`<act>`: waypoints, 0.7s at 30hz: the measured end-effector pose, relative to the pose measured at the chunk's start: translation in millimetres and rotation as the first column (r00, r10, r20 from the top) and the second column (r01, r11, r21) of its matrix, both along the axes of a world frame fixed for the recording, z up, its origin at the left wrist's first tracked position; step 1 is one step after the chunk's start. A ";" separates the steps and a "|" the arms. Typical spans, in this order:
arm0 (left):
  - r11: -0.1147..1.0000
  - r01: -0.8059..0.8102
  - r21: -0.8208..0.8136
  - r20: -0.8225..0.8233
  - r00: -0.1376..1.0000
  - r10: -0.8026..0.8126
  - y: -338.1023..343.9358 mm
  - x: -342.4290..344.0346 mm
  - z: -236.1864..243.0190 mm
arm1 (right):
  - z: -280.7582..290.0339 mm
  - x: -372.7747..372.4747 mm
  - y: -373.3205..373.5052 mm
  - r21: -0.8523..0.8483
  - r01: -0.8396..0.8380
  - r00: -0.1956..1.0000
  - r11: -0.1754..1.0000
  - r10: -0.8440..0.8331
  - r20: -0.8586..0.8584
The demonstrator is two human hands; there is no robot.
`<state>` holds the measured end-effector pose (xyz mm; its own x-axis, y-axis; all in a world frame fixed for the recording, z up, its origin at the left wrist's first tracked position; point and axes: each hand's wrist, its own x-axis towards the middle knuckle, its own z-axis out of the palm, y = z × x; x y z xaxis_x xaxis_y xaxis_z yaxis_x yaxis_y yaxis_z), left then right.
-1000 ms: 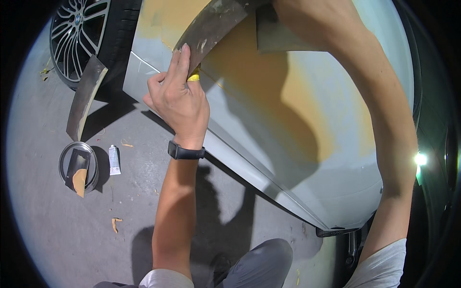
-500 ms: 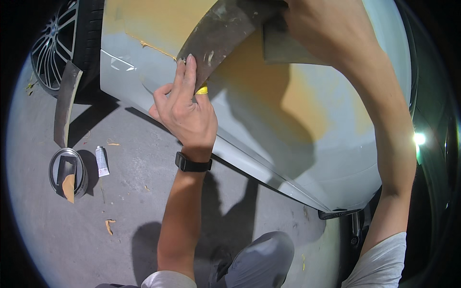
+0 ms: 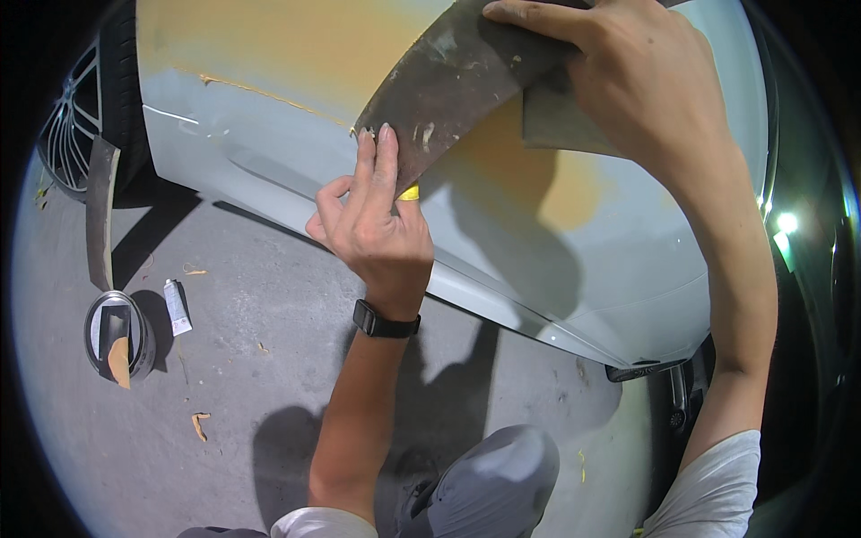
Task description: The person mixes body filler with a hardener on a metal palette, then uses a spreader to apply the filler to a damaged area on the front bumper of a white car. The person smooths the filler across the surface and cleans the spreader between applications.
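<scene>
A dark, flexible spreader sheet [image 3: 457,76] with dried smears bends over the pale car panel [image 3: 628,291], which is partly covered in yellowish filler [image 3: 278,49]. My left hand [image 3: 377,229] pinches the sheet's lower left end, two fingers lying on its face. A bit of yellow [image 3: 410,193] shows by that hand, just under the sheet's edge. Farther up and right, my right hand [image 3: 650,90] grips the other end, index finger stretched along the top. A greyish flat piece [image 3: 569,117] shows below that hand; whether it belongs to the same sheet I cannot tell.
At left, an open tin [image 3: 139,363] holds a dark spreader [image 3: 115,323] with filler on it. A second dark strip [image 3: 100,211] stands behind it near the wheel [image 3: 76,125]. A white tube [image 3: 177,308] and filler scraps [image 3: 200,426] lie on the grey floor [image 3: 233,377].
Both hands and the sheet appear slightly lower and farther right. The view has shifted too, with the wheel nearer the left rim. More of my right hand's fingers shows now.
</scene>
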<state>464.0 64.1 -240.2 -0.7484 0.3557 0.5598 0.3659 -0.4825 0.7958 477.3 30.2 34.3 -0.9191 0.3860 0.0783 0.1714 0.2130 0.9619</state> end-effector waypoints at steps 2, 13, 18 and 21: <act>1.000 -0.015 0.009 -0.012 1.000 0.016 -1.1 11.4 -0.7 | -1.9 13.8 -2.7 0.030 0.040 0.999 0.999 -0.040 -0.015; 0.985 0.088 -0.151 -0.102 0.989 -0.104 -25.0 75.8 -6.0 | -1.7 86.3 -33.7 -0.047 0.228 0.970 0.973 -0.231 -0.077; 0.989 0.150 0.005 -0.107 0.983 -0.148 -31.9 102.6 -12.7 | -8.5 116.9 -41.1 -0.038 0.248 0.961 0.968 -0.251 -0.112; 0.985 0.173 0.004 -0.132 0.976 -0.171 -36.1 117.6 -14.9 | -5.1 133.6 -51.5 -0.114 0.296 0.939 0.948 -0.310 -0.145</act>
<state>581.6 28.0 -255.1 -0.5967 0.4632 0.6553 0.3773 -0.5588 0.7385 610.9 -21.3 29.3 -0.7358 0.6565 0.1665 0.3904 0.2103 0.8963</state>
